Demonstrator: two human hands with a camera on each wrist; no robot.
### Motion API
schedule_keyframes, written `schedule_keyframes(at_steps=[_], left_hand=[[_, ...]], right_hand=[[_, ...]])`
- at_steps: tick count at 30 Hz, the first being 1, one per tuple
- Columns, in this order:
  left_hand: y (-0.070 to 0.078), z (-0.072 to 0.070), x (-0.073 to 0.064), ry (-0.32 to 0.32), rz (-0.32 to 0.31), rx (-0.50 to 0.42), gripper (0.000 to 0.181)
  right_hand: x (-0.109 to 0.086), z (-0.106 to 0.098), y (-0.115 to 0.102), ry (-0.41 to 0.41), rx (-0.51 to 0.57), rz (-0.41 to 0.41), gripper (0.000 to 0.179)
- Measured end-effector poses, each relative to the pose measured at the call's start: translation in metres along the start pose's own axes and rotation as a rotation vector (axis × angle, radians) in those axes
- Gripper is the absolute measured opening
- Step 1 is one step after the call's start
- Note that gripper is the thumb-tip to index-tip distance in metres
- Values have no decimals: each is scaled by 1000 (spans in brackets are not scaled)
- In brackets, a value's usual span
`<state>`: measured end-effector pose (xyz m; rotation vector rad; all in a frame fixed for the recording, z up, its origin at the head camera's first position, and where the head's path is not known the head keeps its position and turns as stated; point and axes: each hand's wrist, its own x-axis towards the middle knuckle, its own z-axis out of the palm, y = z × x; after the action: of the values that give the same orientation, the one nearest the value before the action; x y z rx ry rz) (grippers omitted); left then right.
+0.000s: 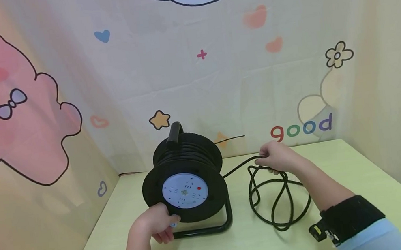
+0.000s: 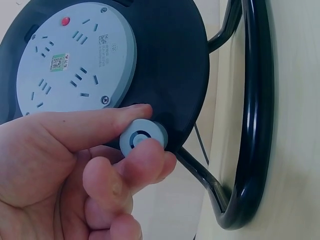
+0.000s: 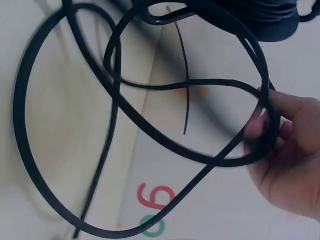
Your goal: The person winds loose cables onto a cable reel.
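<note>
A black extension cord reel stands on the table, its pale blue socket panel facing me. My left hand pinches the small grey crank knob at the lower rim of the disc, between thumb and fingers. To the right, my right hand grips the black cable, which hangs below it in several loose loops. One stretch of cable runs from the reel to that hand. Cable is also wound on the drum, under the black carrying handle.
The reel's tubular black stand rests on the pale green table. Behind is a curtain printed with hearts and stars. A thin dark line shows on it beside the reel.
</note>
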<state>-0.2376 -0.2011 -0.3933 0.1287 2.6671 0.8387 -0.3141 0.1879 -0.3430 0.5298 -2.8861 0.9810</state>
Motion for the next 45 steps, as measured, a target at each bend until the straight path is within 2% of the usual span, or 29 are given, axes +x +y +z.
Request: schedule_keyframes(at_steps=[2, 4, 6, 9, 11, 14, 18, 21, 27, 28, 31, 35, 40, 45], left_hand=[[0, 1, 0, -4, 1, -4, 35], [0, 1, 0, -8, 0, -7, 35], [0, 1, 0, -9, -2, -11, 35], [-2, 0, 0, -6, -5, -17, 35], [-3, 0, -1, -5, -2, -20, 35], [-4, -1, -1, -7, 7, -24, 33], [-3, -1, 0, -22, 14, -31, 30], [-3, -1, 1, -30, 21, -32, 29], [-3, 2, 3, -35, 30, -24, 29], [-3, 2, 3, -36, 27, -21, 29], [-2, 2, 2, -35, 17, -15, 29], [0, 2, 2, -37, 17, -21, 28], [2, 2, 2, -42, 22, -28, 27], [2, 3, 2, -47, 21, -29, 27]], right_hand=[[0, -2, -2, 48, -211, -53, 20], [0, -5, -4, 149, -439, -101, 13], [0, -7, -6, 237, -602, -115, 5], [-1, -11, 0, 321, -737, -70, 13], [-2, -16, 6, 330, -781, -28, 16], [-4, -23, 11, 319, -770, 59, 26], [-5, -29, 8, 307, -719, 99, 37], [-4, -29, 7, 333, -725, 73, 34], [0, -26, 10, 390, -713, -30, 12], [0, -26, 11, 383, -702, -22, 9], [1, -33, 16, 360, -777, 32, 16], [-2, -42, 25, 291, -837, 115, 36], [-6, -41, 31, 233, -730, 158, 43], [-7, -40, 40, 255, -637, 135, 40]])
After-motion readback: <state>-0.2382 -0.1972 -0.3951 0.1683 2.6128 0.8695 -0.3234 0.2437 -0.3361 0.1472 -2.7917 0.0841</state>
